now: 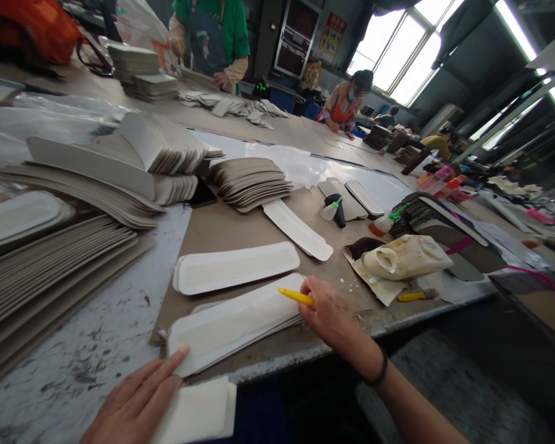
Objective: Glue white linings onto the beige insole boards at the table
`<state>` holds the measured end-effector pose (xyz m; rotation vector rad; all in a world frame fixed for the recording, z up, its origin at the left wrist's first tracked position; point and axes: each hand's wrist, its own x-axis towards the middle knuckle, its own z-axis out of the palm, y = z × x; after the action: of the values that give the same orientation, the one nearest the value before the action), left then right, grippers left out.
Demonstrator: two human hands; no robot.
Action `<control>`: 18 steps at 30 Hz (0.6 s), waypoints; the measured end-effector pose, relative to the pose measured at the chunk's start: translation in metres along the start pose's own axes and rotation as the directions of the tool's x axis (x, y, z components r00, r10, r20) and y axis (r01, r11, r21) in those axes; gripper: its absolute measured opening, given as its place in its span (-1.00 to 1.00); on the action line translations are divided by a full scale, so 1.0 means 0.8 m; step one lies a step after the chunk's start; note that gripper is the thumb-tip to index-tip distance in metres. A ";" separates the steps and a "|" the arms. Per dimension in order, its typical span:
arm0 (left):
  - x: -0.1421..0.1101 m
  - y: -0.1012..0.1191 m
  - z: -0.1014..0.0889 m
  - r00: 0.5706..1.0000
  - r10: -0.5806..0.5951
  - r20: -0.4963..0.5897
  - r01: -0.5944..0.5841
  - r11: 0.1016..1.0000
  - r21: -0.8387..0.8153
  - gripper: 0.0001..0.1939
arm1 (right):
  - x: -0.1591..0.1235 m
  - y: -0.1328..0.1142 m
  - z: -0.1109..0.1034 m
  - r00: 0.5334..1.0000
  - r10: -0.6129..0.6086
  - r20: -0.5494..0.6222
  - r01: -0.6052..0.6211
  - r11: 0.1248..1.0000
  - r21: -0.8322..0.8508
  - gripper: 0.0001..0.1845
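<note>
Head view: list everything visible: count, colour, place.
White strips: several, white, centre
Board stacks: several, grey-brown, left and centre
Small pieces: many, off-white, far table
Near table: one, pale, beneath
Plastic sheeting: uncounted, clear, left
Squeeze bottles: two, green-tipped, right of centre
Crusted container: one, cream, right
Brush: one, yellow, below container
Dark pile: one, grey-black, right
Bag: one, orange, far left
Workers: two-plus, green and orange clothing, behind
Far clutter: uncountable, mixed, upper right
Slim tool: one, yellow, right hand
Left hand: one, on lower strip
Right hand: one, gripping tool

Left hand (136,401) flat, right hand (326,308) curled.
</note>
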<state>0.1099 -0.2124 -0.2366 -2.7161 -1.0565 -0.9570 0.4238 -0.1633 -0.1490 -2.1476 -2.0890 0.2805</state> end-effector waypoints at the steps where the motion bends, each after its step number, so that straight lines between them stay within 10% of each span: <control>1: 0.001 0.001 -0.002 1.000 -0.005 0.010 0.005 1.000 0.019 -0.72 | 0.001 -0.002 -0.002 1.000 0.024 -0.011 -0.023 0.998 0.060 -0.90; 5: 0.003 0.007 -0.007 0.998 -0.039 0.057 0.036 0.998 0.050 -0.75 | 0.006 -0.007 -0.007 0.991 0.044 -0.125 -0.009 0.963 0.269 -0.94; 10: 0.005 0.014 -0.007 0.997 -0.056 0.043 0.054 0.997 0.054 -0.77 | 0.005 -0.003 0.009 0.922 -0.130 -0.365 0.174 0.981 0.089 -0.84; 18: 0.007 0.025 -0.005 0.998 -0.038 0.046 0.032 0.992 0.125 -0.83 | 0.003 0.011 0.040 0.904 -0.226 -0.363 0.241 0.971 -0.005 -0.72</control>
<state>0.1236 -0.2255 -0.2270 -2.6404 -1.1354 -0.8048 0.4254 -0.1625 -0.1825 -1.7384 -2.0689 -0.0944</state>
